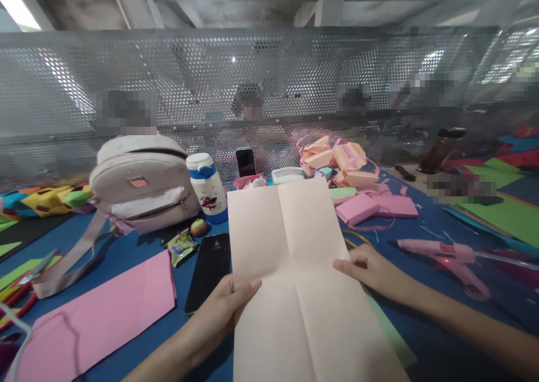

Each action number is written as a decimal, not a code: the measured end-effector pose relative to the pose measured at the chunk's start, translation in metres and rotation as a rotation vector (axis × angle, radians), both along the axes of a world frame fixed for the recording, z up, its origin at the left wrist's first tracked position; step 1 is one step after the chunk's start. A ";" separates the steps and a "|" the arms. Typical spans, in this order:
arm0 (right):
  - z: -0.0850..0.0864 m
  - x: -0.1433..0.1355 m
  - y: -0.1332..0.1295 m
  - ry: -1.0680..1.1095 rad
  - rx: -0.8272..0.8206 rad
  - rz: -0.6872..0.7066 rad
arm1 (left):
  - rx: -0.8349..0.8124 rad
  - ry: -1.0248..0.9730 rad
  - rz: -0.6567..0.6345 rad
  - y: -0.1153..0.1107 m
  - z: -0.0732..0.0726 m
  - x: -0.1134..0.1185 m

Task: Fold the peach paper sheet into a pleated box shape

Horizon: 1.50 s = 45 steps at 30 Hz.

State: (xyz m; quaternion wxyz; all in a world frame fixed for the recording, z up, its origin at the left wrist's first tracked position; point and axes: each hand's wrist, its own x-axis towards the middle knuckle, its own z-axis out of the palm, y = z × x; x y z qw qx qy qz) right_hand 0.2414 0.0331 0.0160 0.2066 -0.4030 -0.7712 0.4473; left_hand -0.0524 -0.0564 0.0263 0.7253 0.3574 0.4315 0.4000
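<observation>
A large pale peach sheet of paper with crossing fold creases stands tilted up in front of me. My left hand grips its left edge, thumb on the front face and fingers behind. On the right edge, my right hand pinches the sheet with the thumb in front. A black phone lies on the blue table beside my left hand. Green paper shows partly from under the sheet, below my right hand.
Pink paper and scissors lie left. Behind are a backpack, a bottle and folded paper pieces. A pink glue gun with a lit red light rests right. A perforated metal screen closes off the back.
</observation>
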 end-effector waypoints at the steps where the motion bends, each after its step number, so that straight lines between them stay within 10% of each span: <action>1: -0.003 0.001 0.001 -0.017 0.004 0.011 | 0.000 0.006 0.003 -0.001 -0.002 0.000; 6: 0.004 0.001 0.014 0.164 0.119 -0.025 | 0.049 0.189 -0.144 0.011 0.001 -0.017; 11: 0.036 -0.013 0.024 0.082 0.695 -0.260 | 0.302 0.810 -0.452 0.064 0.029 -0.046; 15: 0.056 -0.036 0.024 -0.170 1.030 0.007 | 0.398 0.981 -0.608 0.108 0.044 -0.041; 19: 0.052 -0.052 0.033 -0.383 0.980 0.218 | 0.500 1.100 -0.713 0.125 0.045 -0.013; 27: 0.037 -0.043 0.046 -0.600 0.520 0.188 | 0.695 1.413 -0.540 0.092 0.023 0.002; 34: 0.009 -0.050 0.017 -0.632 0.786 0.247 | 0.871 1.661 -0.331 0.035 0.002 0.015; 39: -0.023 -0.040 -0.001 -0.509 1.179 0.289 | 1.416 1.739 -0.257 0.016 -0.026 0.012; 45: -0.034 -0.024 -0.011 -0.455 1.173 0.247 | 1.413 1.766 -0.224 0.002 -0.032 0.006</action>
